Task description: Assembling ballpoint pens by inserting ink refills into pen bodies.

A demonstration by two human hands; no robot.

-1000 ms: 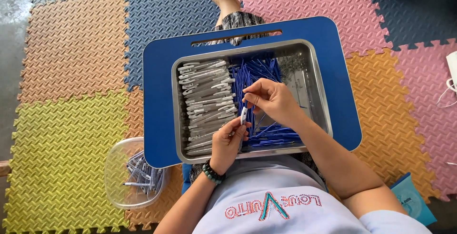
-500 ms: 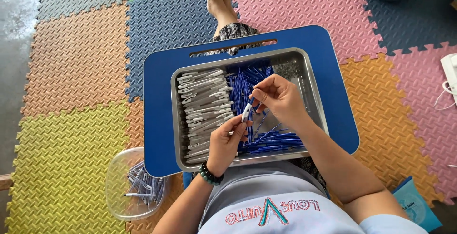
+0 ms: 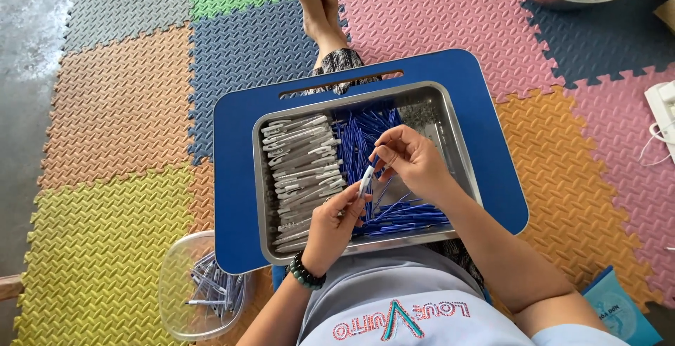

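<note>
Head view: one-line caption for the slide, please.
Both hands, left hand and right hand, hold a white pen barrel over a steel tray of grey barrels and blue refills.

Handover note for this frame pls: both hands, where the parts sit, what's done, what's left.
Left hand: holds a white pen barrel upright over the tray.
Right hand: fingertips pinched at the barrel's top end, apparently on a blue refill; the grip detail is too small to tell.
Parts: steel tray on the blue lap board; white barrels stacked in its left half, loose blue refills on the right.
Done: some pens lie in the clear tub on the mat by the left arm.
Left: many barrels and refills in the tray.
</note>
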